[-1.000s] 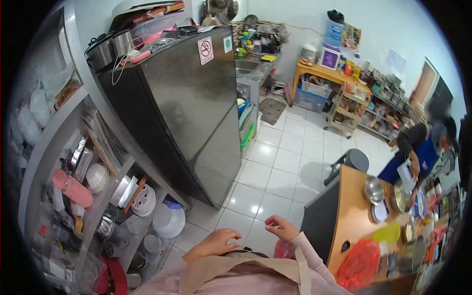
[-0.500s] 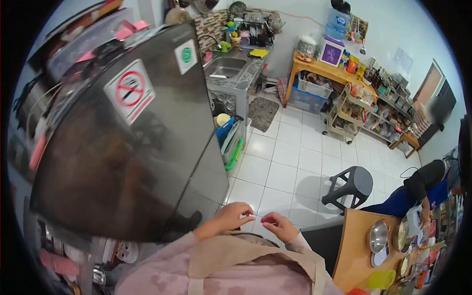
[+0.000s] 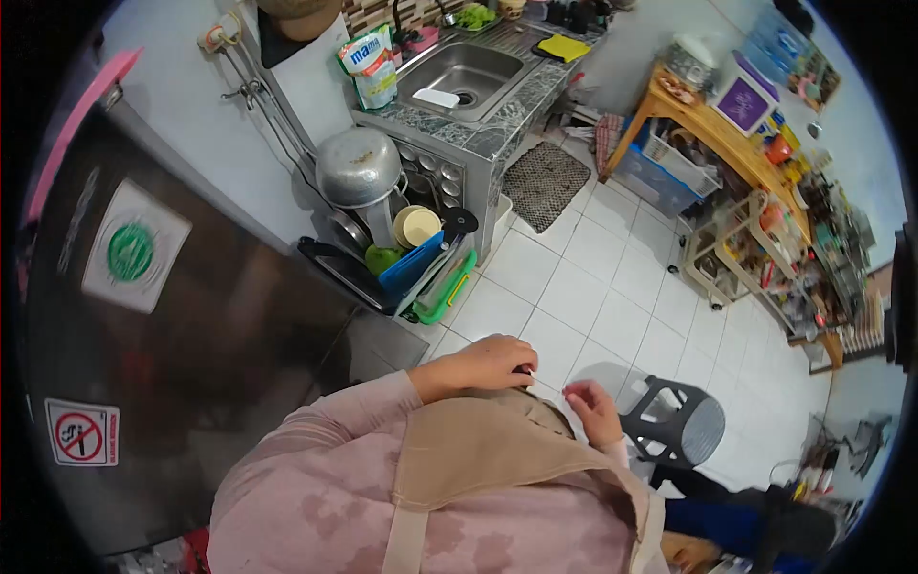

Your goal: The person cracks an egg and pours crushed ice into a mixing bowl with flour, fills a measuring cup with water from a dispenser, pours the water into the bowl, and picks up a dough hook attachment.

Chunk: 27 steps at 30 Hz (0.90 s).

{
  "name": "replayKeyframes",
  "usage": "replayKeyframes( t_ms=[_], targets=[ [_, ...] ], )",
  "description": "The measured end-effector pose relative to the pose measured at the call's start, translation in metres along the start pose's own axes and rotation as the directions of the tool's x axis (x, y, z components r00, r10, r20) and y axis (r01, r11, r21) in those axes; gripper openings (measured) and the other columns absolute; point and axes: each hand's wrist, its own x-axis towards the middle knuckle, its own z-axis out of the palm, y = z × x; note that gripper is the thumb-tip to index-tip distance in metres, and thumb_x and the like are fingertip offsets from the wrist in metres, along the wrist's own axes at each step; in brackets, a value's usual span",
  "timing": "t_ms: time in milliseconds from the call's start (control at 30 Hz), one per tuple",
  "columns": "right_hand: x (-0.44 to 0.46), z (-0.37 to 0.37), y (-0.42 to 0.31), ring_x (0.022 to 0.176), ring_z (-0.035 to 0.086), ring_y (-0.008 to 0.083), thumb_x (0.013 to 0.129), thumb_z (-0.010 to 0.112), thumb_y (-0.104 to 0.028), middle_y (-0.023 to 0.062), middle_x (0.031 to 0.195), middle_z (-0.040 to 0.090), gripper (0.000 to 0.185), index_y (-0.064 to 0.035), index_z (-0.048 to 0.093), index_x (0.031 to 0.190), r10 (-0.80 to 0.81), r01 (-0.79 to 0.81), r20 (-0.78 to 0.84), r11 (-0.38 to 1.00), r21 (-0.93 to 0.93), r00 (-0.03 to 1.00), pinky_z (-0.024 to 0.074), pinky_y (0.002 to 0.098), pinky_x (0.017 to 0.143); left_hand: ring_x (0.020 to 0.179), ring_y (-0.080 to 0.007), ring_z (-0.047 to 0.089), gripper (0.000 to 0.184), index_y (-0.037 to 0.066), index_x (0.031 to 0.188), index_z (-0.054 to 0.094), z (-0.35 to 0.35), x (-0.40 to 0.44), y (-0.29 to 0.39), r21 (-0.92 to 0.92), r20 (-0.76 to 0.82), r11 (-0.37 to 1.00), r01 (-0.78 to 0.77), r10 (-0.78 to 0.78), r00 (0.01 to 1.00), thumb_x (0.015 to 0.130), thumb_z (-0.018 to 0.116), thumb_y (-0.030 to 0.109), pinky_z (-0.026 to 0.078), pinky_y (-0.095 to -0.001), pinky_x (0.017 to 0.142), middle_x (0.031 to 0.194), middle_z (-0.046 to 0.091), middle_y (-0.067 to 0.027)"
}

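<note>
My left hand is held in front of my waist, above the beige apron. Its fingers curl loosely, and a dark gap shows between thumb and fingertips; I make out no held thing there. My right hand hovers a short way to the right, fingers slightly bent and apart, with nothing visible in it. The hands do not touch each other. Beyond the right hand stands a dark grey stool on the white tiled floor.
A dark fridge fills the left side. Ahead are a dish rack with a large pot, a sink and a floor mat. A shelved cart stands right. Another person in blue is at lower right.
My view has turned left and moved forward past the fridge, bringing the sink and dish rack closer. Both hands stay in front of my waist; the wooden table has mostly left view.
</note>
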Motion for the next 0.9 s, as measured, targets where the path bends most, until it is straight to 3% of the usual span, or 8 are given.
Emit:
replayKeyframes(
  t_ms=[267, 433, 533, 633, 667, 733, 833, 900],
  targets=[
    [0.223, -0.106, -0.127, 0.089, 0.059, 0.0148, 0.084, 0.063, -0.014, 0.005, 0.094, 0.064, 0.021, -0.0029, 0.059, 0.102, -0.111, 0.187, 0.266, 0.942, -0.278, 0.958, 0.0469, 0.0286, 0.076, 0.087, -0.0251, 0.059, 0.021, 0.005, 0.096, 0.06, -0.07, 0.09, -0.059, -0.253, -0.332, 0.948, 0.195, -0.274, 0.902, 0.083, 0.062, 0.021, 0.046, -0.0361, 0.077, 0.09, 0.061, -0.0089],
    [0.322, -0.092, -0.163, 0.087, 0.059, 0.0162, 0.084, 0.062, -0.013, 0.0056, 0.094, 0.064, 0.021, -0.0024, 0.059, 0.102, -0.139, 0.232, 0.335, 0.938, -0.257, 0.932, 0.0469, 0.0296, 0.076, 0.091, -0.0217, 0.058, 0.02, 0.006, 0.095, 0.062, -0.109, 0.115, -0.124, -0.244, -0.287, 0.879, 0.41, -0.469, 0.835, 0.082, 0.063, 0.021, 0.046, -0.0334, 0.078, 0.091, 0.06, -0.0085],
    [0.365, -0.101, -0.154, 0.084, 0.058, 0.0142, 0.085, 0.062, -0.014, 0.0054, 0.094, 0.063, 0.022, -0.0026, 0.058, 0.103, -0.069, 0.16, 0.405, 0.967, -0.196, 0.912, 0.0463, 0.0288, 0.076, 0.093, -0.0199, 0.058, 0.031, 0.004, 0.104, 0.058, -0.106, 0.127, -0.188, -0.48, -0.288, 0.752, 0.452, -0.622, 0.728, 0.082, 0.065, 0.025, 0.045, -0.0319, 0.08, 0.095, 0.06, -0.0083],
    [0.397, -0.116, -0.143, 0.085, 0.057, 0.0113, 0.086, 0.061, -0.014, 0.0046, 0.093, 0.061, 0.02, -0.0026, 0.057, 0.103, 0.084, -0.004, 0.479, 0.986, -0.166, 0.874, 0.0463, 0.0266, 0.076, 0.099, -0.0199, 0.056, 0.049, -0.001, 0.114, 0.049, -0.103, 0.146, -0.271, -0.969, -0.19, 0.197, 0.146, -0.98, 0.06, 0.08, 0.068, 0.028, 0.044, -0.0324, 0.084, 0.105, 0.059, -0.0125],
    [0.411, -0.124, -0.141, 0.084, 0.057, 0.0118, 0.086, 0.061, -0.013, 0.0041, 0.092, 0.061, 0.019, -0.0025, 0.058, 0.102, 0.128, -0.011, 0.482, 0.971, -0.239, 0.867, 0.0467, 0.0257, 0.076, 0.105, -0.0206, 0.054, 0.064, -0.006, 0.121, 0.041, -0.069, 0.137, -0.343, -0.994, -0.111, 0.108, -0.035, -0.99, 0.089, 0.076, 0.073, 0.027, 0.043, -0.0326, 0.088, 0.115, 0.055, -0.0177],
    [0.436, -0.141, -0.144, 0.087, 0.057, 0.0124, 0.086, 0.061, -0.012, 0.0041, 0.092, 0.061, 0.019, -0.0026, 0.058, 0.103, 0.147, -0.014, 0.526, 0.969, -0.248, 0.838, 0.047, 0.0262, 0.076, 0.106, -0.0258, 0.055, 0.065, -0.006, 0.123, 0.04, -0.054, 0.158, -0.39, -0.868, -0.361, 0.194, 0.457, -0.879, -0.312, 0.076, 0.073, 0.023, 0.043, -0.0346, 0.09, 0.117, 0.054, -0.0197],
    [0.475, -0.17, -0.147, 0.089, 0.056, 0.012, 0.085, 0.062, -0.01, 0.0036, 0.093, 0.061, 0.019, -0.0024, 0.058, 0.102, 0.165, 0.023, 0.493, 0.935, -0.354, 0.854, 0.0468, 0.0261, 0.076, 0.096, -0.04, 0.06, 0.039, -0.001, 0.102, 0.061, -0.031, 0.175, -0.457, -0.827, -0.504, 0.146, 0.543, -0.621, -0.601, 0.073, 0.072, 0.023, 0.045, -0.0412, 0.088, 0.094, 0.066, -0.018],
    [0.496, -0.192, -0.146, 0.088, 0.056, 0.0119, 0.084, 0.062, -0.009, 0.0037, 0.094, 0.062, 0.019, -0.0026, 0.058, 0.101, 0.166, 0.029, 0.46, 0.921, -0.389, 0.872, 0.0461, 0.0268, 0.076, 0.097, -0.0394, 0.059, 0.033, 0.0, 0.102, 0.061, -0.029, 0.166, -0.473, -0.885, -0.411, 0.18, 0.43, -0.738, -0.536, 0.076, 0.067, 0.02, 0.045, -0.0412, 0.087, 0.097, 0.065, -0.0196]
  ],
)
